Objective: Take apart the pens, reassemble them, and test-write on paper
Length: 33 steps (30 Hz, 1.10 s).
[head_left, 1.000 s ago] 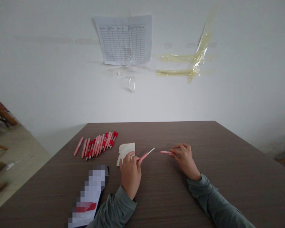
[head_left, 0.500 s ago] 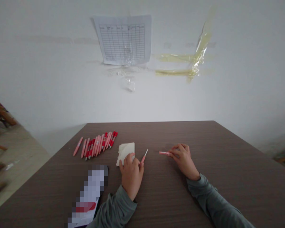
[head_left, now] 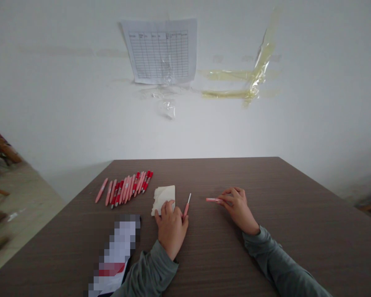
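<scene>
Head view: dark table (head_left: pixel 210 255), with the left hand (head_left: pixel 171 232), fingers part-spread, and the right hand (head_left: pixel 239 209), fingertips pinched, over it. Red and pink pens (head_left: pixel 126 189) lie side by side at left; pale paper (head_left: pixel 164 195) lies under the left fingertips. Left thumb and forefinger hold a pink barrel (head_left: pixel 186 209), white-tipped; the right fingertips grip a pink tube (head_left: pixel 212 199), apparently a pen part.

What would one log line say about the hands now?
left hand, partly over paper: holds pink piece with white tip | right hand: holds second pink piece | farther left: pens
</scene>
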### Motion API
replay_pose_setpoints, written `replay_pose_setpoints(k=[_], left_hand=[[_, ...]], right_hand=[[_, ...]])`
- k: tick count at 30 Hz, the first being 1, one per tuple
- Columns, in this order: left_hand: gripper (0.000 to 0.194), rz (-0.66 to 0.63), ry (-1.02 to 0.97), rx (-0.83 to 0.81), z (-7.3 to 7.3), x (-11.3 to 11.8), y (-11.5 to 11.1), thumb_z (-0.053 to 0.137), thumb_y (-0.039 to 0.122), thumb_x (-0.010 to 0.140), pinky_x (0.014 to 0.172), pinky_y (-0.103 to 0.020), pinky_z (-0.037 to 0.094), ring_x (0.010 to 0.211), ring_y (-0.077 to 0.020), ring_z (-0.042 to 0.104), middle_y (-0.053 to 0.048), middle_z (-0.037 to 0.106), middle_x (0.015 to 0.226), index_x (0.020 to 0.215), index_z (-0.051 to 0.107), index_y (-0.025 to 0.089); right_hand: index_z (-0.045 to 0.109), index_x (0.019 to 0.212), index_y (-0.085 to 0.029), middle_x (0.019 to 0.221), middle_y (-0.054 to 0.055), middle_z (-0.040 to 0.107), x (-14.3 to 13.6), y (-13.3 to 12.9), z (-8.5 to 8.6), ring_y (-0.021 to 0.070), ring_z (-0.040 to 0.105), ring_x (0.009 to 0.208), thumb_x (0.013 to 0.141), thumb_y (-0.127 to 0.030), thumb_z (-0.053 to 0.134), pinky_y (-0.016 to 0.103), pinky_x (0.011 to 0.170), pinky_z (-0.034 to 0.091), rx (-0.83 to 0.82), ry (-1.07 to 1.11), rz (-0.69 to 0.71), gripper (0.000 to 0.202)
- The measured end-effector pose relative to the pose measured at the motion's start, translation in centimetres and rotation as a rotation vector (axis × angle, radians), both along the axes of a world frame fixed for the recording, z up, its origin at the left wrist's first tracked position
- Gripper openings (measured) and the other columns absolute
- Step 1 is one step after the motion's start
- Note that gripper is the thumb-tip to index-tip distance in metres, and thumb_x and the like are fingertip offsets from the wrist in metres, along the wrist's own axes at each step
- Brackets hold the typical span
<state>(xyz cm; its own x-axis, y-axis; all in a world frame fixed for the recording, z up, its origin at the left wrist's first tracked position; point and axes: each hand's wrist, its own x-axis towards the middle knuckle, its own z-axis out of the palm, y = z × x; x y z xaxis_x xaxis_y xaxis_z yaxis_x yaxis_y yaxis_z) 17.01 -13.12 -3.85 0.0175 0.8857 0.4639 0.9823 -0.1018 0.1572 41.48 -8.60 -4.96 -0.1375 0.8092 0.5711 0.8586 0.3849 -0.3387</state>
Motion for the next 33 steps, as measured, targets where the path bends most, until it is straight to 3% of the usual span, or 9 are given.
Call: replay_pose_setpoints(k=[10,15,22,33], left_hand=[[0.015,0.001,-0.026,-0.01,0.4,0.0,-0.1,0.054,0.03,0.08,0.099,-0.058,0.033,0.119,-0.0313,0.046,-0.015,0.054,0.123,0.08,0.061,0.017],[0.013,-0.084,-0.109,0.009,0.3,0.3,0.1,0.055,0.028,0.08,0.101,-0.059,0.031,0.121,-0.0286,0.044,-0.011,0.053,0.122,0.089,0.061,0.021],[0.018,-0.22,-0.204,-0.024,0.0,1.9,0.2,0.06,0.025,0.078,0.105,-0.061,0.024,0.122,-0.0267,0.043,-0.006,0.052,0.121,0.095,0.064,0.026],[0.014,-0.244,-0.23,-0.036,-0.4,3.7,1.5,0.064,0.027,0.077,0.105,-0.063,0.022,0.122,-0.0275,0.041,-0.005,0.054,0.121,0.09,0.069,0.029]], right_hand=[[0.073,0.091,-0.033,0.097,0.006,0.061,-0.1,0.2,-0.1,0.0263,0.043,0.103,0.085,-0.042,0.057,0.044,0.089,0.04,-0.009,0.008,0.032,0.019],[0.072,0.091,-0.033,0.095,0.007,0.061,-0.3,0.0,0.3,0.0265,0.045,0.101,0.085,-0.04,0.058,0.045,0.088,0.041,-0.04,0.009,0.087,0.018],[0.071,0.093,-0.033,0.097,0.006,0.061,-0.8,-0.6,1.2,0.025,0.045,0.102,0.085,-0.034,0.058,0.043,0.09,0.042,-0.073,0.002,0.151,0.015],[0.071,0.093,-0.034,0.099,0.005,0.06,-1.0,-0.5,0.7,0.0245,0.045,0.103,0.085,-0.034,0.06,0.042,0.089,0.042,-0.132,-0.045,0.172,0.015]])
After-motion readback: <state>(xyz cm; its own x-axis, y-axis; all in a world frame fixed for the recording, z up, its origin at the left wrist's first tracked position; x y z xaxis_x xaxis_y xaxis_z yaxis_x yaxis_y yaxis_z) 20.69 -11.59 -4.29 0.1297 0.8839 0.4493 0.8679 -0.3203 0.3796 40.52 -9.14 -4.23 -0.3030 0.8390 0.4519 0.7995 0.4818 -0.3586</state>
